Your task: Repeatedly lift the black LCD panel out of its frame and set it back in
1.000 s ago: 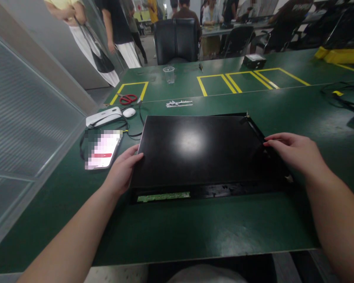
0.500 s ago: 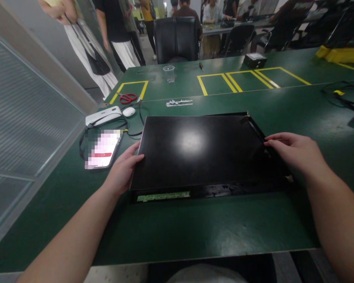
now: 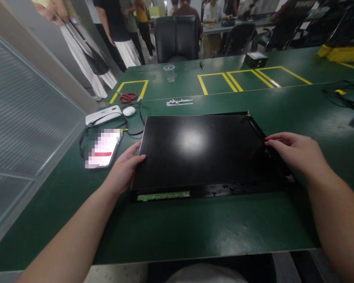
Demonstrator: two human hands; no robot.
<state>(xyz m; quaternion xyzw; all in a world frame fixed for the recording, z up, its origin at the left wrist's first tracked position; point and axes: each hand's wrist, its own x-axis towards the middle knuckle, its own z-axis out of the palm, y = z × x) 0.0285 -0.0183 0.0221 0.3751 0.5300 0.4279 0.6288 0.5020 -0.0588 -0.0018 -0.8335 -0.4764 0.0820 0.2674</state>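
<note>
The green table (image 3: 194, 228) shows open room before the black display panel (image 3: 194, 153), lying flat at its middle, a phone (image 3: 102, 148) near its left edge. The left hand (image 3: 122, 171) cups that edge, grip underneath unclear; the right hand (image 3: 297, 153) rests loose-fingered on the right edge. The clear cup (image 3: 169, 73) behind looks empty.

Bare green desk (image 3: 194, 228) lies open along the near edge of the flat black rectangular panel (image 3: 194, 151) and off to its right. On the left, a lit smartphone (image 3: 102, 149) and a looped black cable (image 3: 134, 133) crowd the gap. A strip of small silvery parts (image 3: 179, 103) lies behind.
</note>
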